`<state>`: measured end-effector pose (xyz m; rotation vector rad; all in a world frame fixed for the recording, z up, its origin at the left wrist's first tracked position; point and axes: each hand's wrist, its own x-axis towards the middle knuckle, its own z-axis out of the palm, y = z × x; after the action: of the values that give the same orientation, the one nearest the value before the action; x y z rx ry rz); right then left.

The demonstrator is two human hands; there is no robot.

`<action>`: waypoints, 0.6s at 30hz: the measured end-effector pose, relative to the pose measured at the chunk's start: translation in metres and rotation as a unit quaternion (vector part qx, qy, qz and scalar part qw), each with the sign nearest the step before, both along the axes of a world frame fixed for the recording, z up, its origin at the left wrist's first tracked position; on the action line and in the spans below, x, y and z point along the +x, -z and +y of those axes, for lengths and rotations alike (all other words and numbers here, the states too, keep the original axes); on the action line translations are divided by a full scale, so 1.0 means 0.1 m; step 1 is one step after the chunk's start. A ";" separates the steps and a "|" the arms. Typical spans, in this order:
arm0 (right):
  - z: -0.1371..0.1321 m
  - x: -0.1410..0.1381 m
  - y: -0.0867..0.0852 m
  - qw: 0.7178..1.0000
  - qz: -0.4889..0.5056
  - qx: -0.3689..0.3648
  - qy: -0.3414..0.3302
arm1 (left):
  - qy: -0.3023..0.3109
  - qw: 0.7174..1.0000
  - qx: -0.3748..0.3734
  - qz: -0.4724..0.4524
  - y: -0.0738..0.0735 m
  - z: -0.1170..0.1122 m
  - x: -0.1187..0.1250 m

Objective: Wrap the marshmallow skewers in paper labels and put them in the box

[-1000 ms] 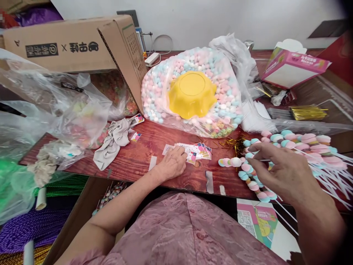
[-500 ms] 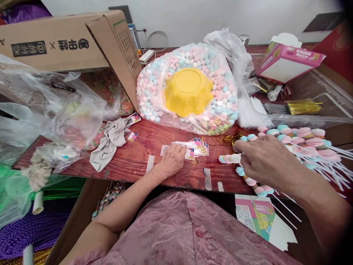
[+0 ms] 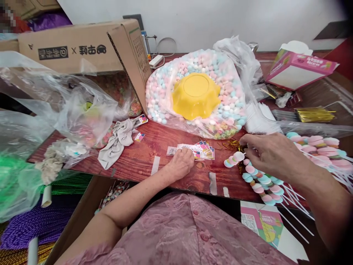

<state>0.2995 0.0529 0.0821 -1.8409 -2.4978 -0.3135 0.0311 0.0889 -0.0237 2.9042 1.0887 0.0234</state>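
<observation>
My left hand (image 3: pixel 182 162) lies on the red wooden table, fingers curled and pressed together over a fanned row of small printed cards (image 3: pixel 207 150). Its fingertips are hidden, so I cannot see whether a card is gripped. Bent at the fingers, my right hand (image 3: pixel 268 152) hovers by a loose bunch of gold twist ties (image 3: pixel 234 144); what lies between thumb and forefinger is too small to make out. Just below it are pink, white and blue marshmallow skewers (image 3: pixel 261 180) on white sticks. One short marshmallow end (image 3: pixel 234 159) points left from beneath the hand.
A yellow scalloped bowl (image 3: pixel 195 95) sits upside down on a big clear bag of marshmallows (image 3: pixel 160 92). More skewers (image 3: pixel 317 147) lie at right, near bundled gold ties (image 3: pixel 316 115) and a pink box (image 3: pixel 300 70). A cardboard box (image 3: pixel 74 48) and grey cloth (image 3: pixel 117 141) are left.
The view has shifted, so things sit further right. My right hand has drawn back slightly from the nearer skewers, showing more of them. My left hand stays on the cards.
</observation>
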 end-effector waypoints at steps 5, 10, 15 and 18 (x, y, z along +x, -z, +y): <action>-0.12 0.02 0.02 0.997 0.045 0.050 -0.023 | -0.042 0.997 -0.038 -0.055 -0.04 0.06 -0.06; -0.21 0.01 0.14 0.959 0.250 0.073 0.114 | -0.069 0.985 -0.050 -0.151 0.06 0.15 -0.10; -0.34 -0.06 0.38 0.892 0.398 0.140 0.160 | -0.090 0.969 -0.056 -0.224 0.17 0.17 -0.12; -0.39 -0.06 0.51 0.892 0.400 0.168 0.126 | -0.055 0.972 -0.075 -0.215 0.14 0.15 -0.16</action>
<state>0.2938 0.0137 0.0311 -1.6716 -1.5529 0.0250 0.0150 0.1037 -0.0378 2.5294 1.1076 0.5224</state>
